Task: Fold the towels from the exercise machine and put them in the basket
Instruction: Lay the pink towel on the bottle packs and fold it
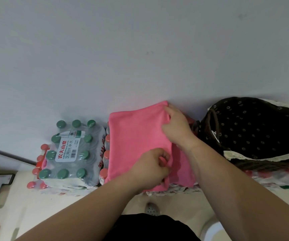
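**gymrat22:** what does your head cam show, where's the towel at?

**me:** The pink towel lies flat and partly folded on a pack of red-capped bottles, its far edge against the wall. My left hand is at the towel's near right part, fingers curled and pinching the fabric. My right hand is at its far right edge, thumb and fingers clamped on the fold there. A second layer of pink pokes out under my right wrist.

**gymrat22:** and the basket?

**me:** The basket is just right of the towel, with a dark flowery liner and lace trim. It sits on more red-capped packs, and there's no towel in it that I can see. Just left of the towel is a wrapped pack of green-capped water bottles, stacked on other red-capped ones. Nearer to me than the towel is pale floor.
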